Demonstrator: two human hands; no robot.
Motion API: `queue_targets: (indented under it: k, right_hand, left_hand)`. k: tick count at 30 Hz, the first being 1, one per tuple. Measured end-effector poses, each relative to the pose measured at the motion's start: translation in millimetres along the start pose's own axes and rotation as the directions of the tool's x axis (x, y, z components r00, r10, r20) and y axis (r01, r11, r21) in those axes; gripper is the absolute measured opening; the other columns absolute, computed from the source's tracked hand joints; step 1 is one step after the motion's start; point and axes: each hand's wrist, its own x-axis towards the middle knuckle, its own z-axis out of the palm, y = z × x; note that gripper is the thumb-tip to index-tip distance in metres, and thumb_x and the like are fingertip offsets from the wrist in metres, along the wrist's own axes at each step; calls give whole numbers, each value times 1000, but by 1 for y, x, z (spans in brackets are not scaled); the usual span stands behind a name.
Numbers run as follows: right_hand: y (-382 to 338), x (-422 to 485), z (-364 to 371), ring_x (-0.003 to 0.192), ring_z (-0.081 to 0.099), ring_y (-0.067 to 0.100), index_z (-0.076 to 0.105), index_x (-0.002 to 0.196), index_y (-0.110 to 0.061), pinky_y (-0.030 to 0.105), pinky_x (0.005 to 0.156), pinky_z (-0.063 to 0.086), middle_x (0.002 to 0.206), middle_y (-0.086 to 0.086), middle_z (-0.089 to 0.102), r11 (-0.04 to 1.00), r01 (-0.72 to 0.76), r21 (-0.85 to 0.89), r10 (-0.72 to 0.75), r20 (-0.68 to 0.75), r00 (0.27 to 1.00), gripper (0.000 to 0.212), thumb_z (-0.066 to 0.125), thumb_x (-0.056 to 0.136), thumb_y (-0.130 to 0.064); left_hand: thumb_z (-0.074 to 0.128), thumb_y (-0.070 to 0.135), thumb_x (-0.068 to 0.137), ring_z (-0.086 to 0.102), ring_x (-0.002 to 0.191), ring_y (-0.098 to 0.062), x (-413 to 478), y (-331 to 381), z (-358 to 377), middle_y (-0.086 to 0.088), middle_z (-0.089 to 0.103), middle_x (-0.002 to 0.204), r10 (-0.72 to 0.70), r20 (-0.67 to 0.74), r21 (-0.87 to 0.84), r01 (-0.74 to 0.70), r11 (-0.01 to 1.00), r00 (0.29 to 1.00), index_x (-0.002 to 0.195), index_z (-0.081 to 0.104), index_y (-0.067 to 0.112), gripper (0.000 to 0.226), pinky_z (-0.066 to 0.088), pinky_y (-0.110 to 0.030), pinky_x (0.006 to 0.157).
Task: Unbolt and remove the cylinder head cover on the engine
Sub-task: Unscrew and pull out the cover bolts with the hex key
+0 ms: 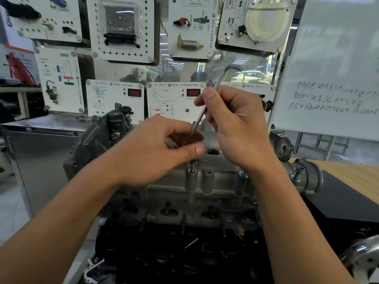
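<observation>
While the right hand (pixel 235 128) pinches a slim L-shaped steel hex key (pixel 207 103), left hand (pixel 155 152) curled round its lower end, the grey cast-aluminium cylinder head cover (pixel 215 181) sits atop the dark engine (pixel 164 253); two near-edge bolts (pixel 192 170) stand raised, removal apparently pending.

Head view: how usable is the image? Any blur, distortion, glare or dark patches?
Head view: the right hand and hex key are fairly sharp; the top-left display panel is smeared by blur; wide-angle distortion bows the whiteboard edge; reflections wash over the glossy backboard; the lower engine block is dark, and shadow inside the left hand hides the key's tip.
</observation>
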Motion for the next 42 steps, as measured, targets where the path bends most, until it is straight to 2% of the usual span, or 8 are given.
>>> queue_targets:
  k: [7,11,14,19,26,30,34,42]
  right_hand:
    - [-11,6,44,55,51,9,71,80,-2,26,53,44,59,5,59,999,-3,-49,16,266,964,28,58,100,-16]
    - [-7,4,80,60,59,21,74,78,-3,34,56,50,65,12,67,999,26,-18,-21,251,968,22,65,95,-14]
    - [-3,5,94,61,64,5,76,81,-19,20,57,52,68,-1,72,999,18,43,-27,201,979,15,69,92,-15]
    - [-2,13,87,61,64,7,76,82,-19,21,59,51,67,-1,72,999,51,17,-54,247,967,14,69,92,-14]
    - [-6,12,73,52,46,16,71,77,1,27,51,40,61,21,58,1000,25,-6,-22,310,950,22,66,94,-12]
    - [-5,9,67,48,37,2,65,71,4,15,49,33,51,9,48,1000,12,22,-19,332,943,29,64,96,-10]
    - [-3,9,63,50,42,17,65,73,10,22,49,37,60,24,56,999,39,31,-47,335,941,31,62,96,-10]
    - [5,13,67,55,46,31,67,77,10,33,51,40,61,24,56,995,68,75,-88,306,948,28,62,96,-9]
  left_hand:
    - [60,34,89,73,91,-9,-24,-19,-38,10,78,93,-16,-128,-68,7,998,992,103,76,31,22,58,-29,82]
    - [66,32,87,73,85,-4,-43,-36,-52,14,78,87,-83,-198,-27,79,997,977,96,79,29,16,56,-23,78]
    - [67,19,90,72,86,1,-50,-42,-53,19,77,88,-70,-257,-50,59,997,964,99,77,30,18,53,-10,76]
    - [68,27,89,72,82,-33,-44,-48,-48,-5,77,79,-77,-274,-61,62,996,959,95,79,24,13,57,-44,78]
    - [75,29,80,71,68,3,-42,-45,-43,19,74,71,-83,-309,-92,57,994,947,84,80,25,8,51,-8,65]
    - [77,27,79,71,67,3,-43,-42,-41,20,74,71,-92,-309,-109,61,992,947,82,79,26,4,52,-8,65]
    - [78,25,79,70,65,4,-43,-37,-35,22,73,69,-81,-344,-95,51,994,936,81,78,28,3,48,-4,62]
    - [78,26,78,68,65,3,-44,-34,-31,23,72,71,-66,-437,-42,53,998,897,79,76,31,5,46,-3,57]
